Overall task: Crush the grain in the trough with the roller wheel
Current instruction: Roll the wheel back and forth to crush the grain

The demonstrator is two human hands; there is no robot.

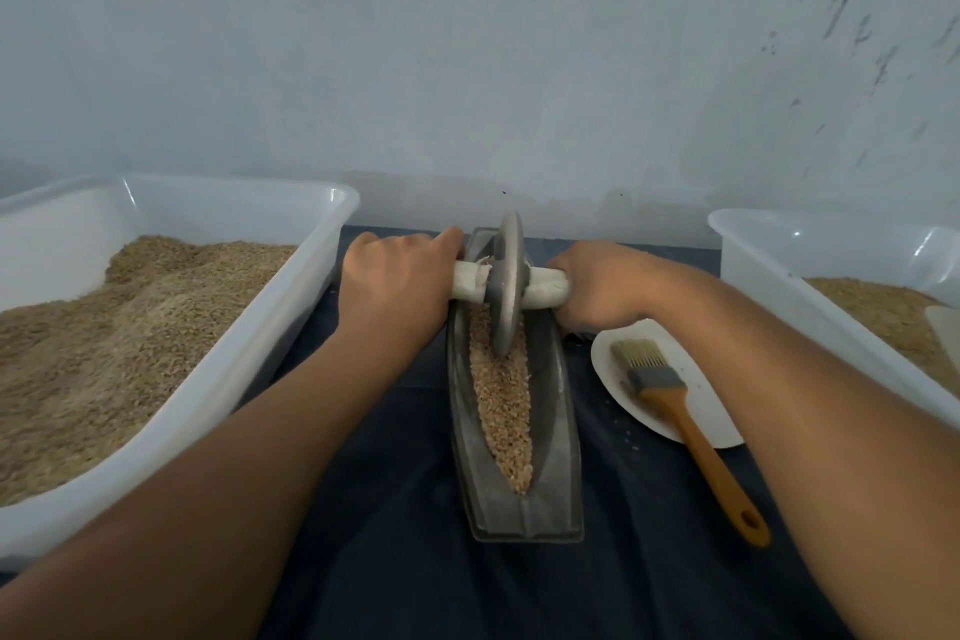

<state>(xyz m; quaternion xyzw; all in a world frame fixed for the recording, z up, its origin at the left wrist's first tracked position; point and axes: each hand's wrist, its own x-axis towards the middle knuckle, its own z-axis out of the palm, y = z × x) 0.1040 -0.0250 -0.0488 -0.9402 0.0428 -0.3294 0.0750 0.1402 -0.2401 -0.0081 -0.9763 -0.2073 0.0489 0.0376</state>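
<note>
white-wrapped handle gripped, curled fingers

The roller wheel stood on edge in the far part of the metal trough, its rim down in the grain. The left hand and right hand each gripped one end of its white-wrapped axle. A pastry brush lay across a white plate just right of the trough, between it and the right tub; the left tub held grain too.
</note>
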